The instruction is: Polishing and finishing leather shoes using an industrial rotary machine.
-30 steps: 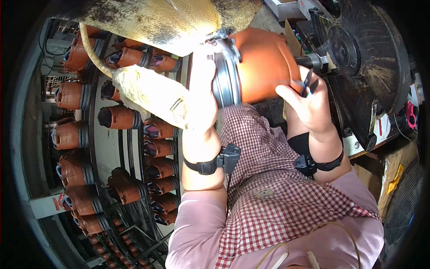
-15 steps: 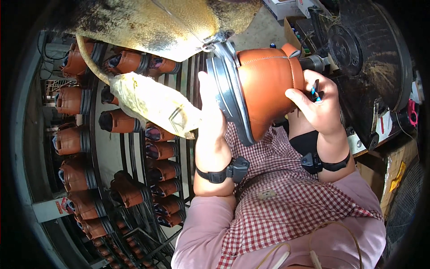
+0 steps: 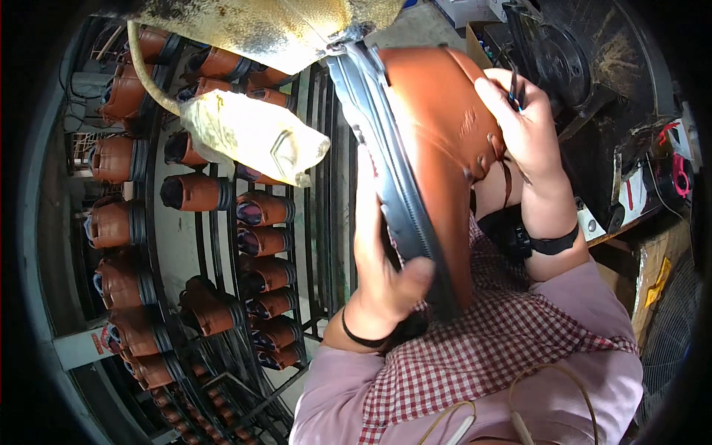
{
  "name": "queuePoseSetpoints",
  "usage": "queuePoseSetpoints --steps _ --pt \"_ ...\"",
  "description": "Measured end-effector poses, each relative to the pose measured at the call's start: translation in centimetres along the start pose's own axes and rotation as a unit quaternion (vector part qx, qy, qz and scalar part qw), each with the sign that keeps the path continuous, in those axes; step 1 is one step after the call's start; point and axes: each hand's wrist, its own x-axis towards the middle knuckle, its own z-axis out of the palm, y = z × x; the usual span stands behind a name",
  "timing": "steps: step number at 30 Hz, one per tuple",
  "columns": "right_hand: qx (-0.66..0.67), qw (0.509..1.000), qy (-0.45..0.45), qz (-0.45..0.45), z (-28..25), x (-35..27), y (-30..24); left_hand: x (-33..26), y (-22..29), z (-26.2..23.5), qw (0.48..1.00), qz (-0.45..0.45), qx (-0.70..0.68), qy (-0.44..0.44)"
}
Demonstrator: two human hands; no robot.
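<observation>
A brown leather boot [image 3: 434, 111] with a thick black sole [image 3: 397, 174] is tilted in front of me, its sole facing left. The sole's upper edge meets the metal tip of a machine arm [image 3: 343, 46]. My left hand [image 3: 382, 278] supports the boot from the sole side, fingers along the underside and thumb near its lower end; motion blurs it. At the boot's collar, my right hand [image 3: 532, 122] grips the leather between thumb and fingers. A small dark-and-blue tool [image 3: 516, 102], perhaps thread snips, is also tucked in that hand.
Racks of similar brown boots [image 3: 119, 222] stand at the left. A lamp-like piece in a pale cover [image 3: 245, 141] hangs beside the work on a bent stem. Dark machinery [image 3: 623, 67] fills the upper right, with pink-handled scissors [image 3: 680, 174] below it. A fan [image 3: 675, 348] stands lower right.
The boot has turned and come lower and nearer, showing its laced side with eyelets. My left hand has slid down along the sole; my right hand has moved up with the collar.
</observation>
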Motion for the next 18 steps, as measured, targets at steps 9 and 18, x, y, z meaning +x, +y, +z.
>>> queuePoseSetpoints --steps 9,18 --pt "-0.327 0.923 0.104 -0.176 -1.5 -1.0 6.0 3.9 -1.4 0.2 0.984 0.0 -0.131 0.121" --pt "-0.135 0.954 0.024 -0.265 1.2 1.9 3.5 7.9 -1.6 -0.4 0.985 0.089 -0.078 0.127"
